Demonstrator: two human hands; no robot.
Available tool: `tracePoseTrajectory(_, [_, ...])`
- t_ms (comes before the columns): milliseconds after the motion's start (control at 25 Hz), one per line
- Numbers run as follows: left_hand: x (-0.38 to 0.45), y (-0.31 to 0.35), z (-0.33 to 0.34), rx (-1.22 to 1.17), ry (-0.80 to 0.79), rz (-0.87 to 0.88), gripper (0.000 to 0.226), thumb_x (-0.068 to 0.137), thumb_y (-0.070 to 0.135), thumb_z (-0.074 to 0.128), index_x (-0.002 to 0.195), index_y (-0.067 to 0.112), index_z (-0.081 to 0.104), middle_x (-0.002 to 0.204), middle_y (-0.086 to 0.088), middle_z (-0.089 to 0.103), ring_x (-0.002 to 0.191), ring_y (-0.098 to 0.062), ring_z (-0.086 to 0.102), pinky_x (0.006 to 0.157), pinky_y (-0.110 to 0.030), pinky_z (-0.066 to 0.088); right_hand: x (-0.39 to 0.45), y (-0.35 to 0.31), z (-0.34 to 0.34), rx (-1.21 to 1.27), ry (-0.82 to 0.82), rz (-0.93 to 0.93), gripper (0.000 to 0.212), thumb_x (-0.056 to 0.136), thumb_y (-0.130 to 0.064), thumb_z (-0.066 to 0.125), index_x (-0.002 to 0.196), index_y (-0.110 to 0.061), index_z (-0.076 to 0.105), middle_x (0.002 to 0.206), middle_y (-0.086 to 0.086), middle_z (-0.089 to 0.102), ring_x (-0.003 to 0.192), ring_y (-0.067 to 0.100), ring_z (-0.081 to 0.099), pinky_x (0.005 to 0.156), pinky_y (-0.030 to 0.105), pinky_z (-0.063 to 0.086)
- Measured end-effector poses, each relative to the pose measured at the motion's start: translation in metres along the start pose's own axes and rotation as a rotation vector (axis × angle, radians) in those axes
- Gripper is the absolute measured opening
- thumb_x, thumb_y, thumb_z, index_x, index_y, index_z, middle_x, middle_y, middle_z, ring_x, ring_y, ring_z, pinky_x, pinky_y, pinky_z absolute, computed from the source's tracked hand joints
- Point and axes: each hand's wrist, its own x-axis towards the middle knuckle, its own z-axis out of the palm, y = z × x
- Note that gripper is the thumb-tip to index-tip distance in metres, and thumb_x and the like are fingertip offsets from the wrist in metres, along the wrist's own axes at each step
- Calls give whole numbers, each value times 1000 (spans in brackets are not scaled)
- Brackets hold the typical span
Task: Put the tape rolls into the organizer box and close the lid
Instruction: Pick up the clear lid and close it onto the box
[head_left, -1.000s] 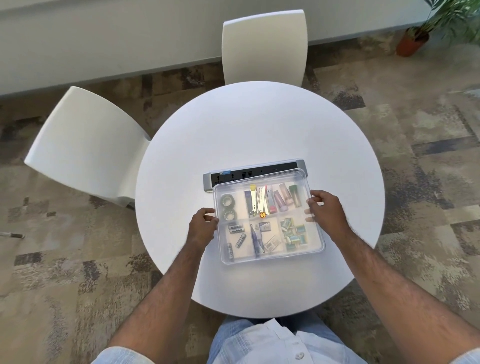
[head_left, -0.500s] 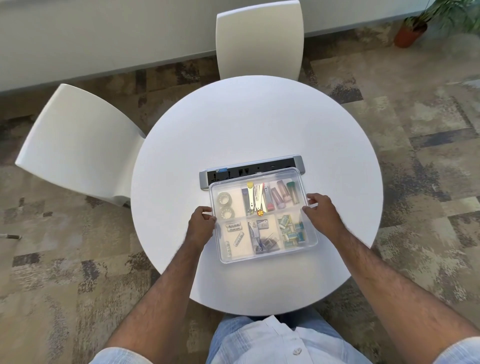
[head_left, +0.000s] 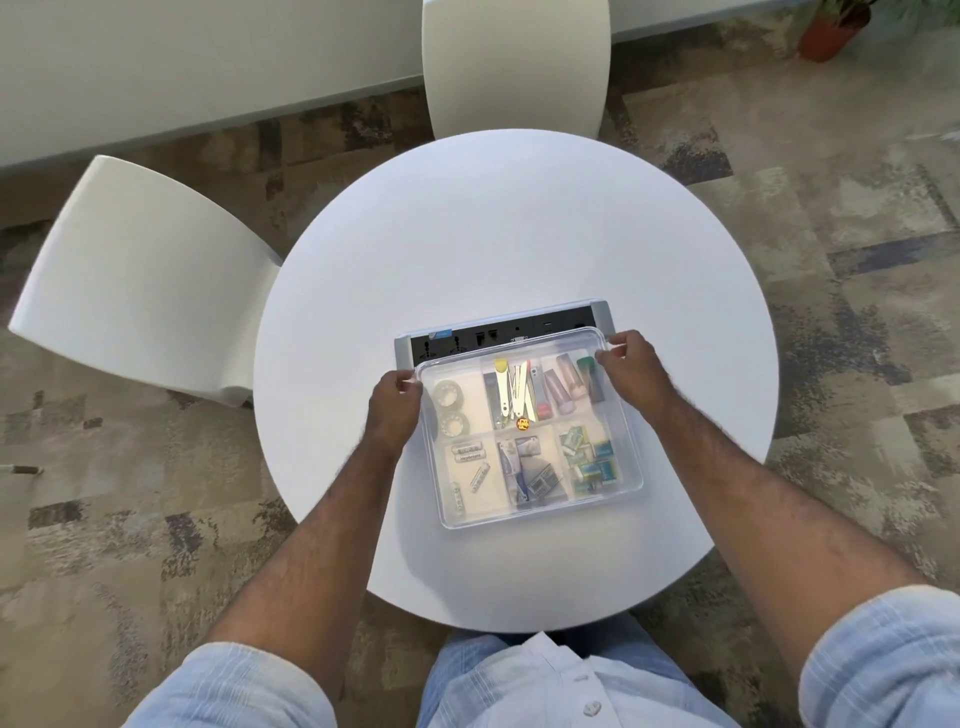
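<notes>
- Sitting on the round white table (head_left: 519, 218), nearer the person than its middle, the clear organizer box (head_left: 530, 426) has its frosted lid (head_left: 540, 499) lying on top.
- Two tape rolls (head_left: 450, 408) lie in the box's far-left compartment, one behind the other, seen dimly through the lid.
- At the box's far-left corner the left hand (head_left: 392, 410) curls its fingers onto the lid's edge.
- At the box's far-right corner the right hand (head_left: 631, 371) pinches the lid's rim.
- Just behind the box lies a grey power strip (head_left: 498, 332), touching or nearly so.
- Left of the box stands a white chair (head_left: 135, 280); another chair (head_left: 514, 67) stands beyond it, on patterned carpet (head_left: 857, 208).
</notes>
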Motion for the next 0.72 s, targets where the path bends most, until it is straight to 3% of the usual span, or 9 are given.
tracePoseTrajectory(160, [19,9,-1,-10,5,-37,13,96,24,56,98,15,66,94,-7,72,81,-25,70,76,-38,55,24,-14,4,-17,17,-12,21,94,-25,57,110,-12,57,107,9,64,99,29,61,86,36,47])
tracePoseTrajectory(280, [24,9,-1,-4,0,-57,13,98,23,60,99,11,67,93,-8,72,68,-19,69,65,-32,52,34,-14,8,-42,9,-33,9,96,-21,53,99,-14,57,97,5,62,93,28,60,81,35,46])
tracePoseTrajectory(480, [26,6,0,-40,-21,-62,12,98,23,61,97,13,67,91,-8,71,67,-20,67,61,-32,52,43,-5,8,22,-50,26,16,94,-30,55,82,-21,52,84,6,61,80,29,61,70,41,50])
tracePoseTrajectory(720, [23,4,1,-38,-17,-43,12,98,24,61,98,14,66,93,-6,71,70,-21,69,63,-34,54,39,-7,4,111,-53,61,14,96,-27,60,89,-16,55,81,10,61,68,25,58,61,38,49])
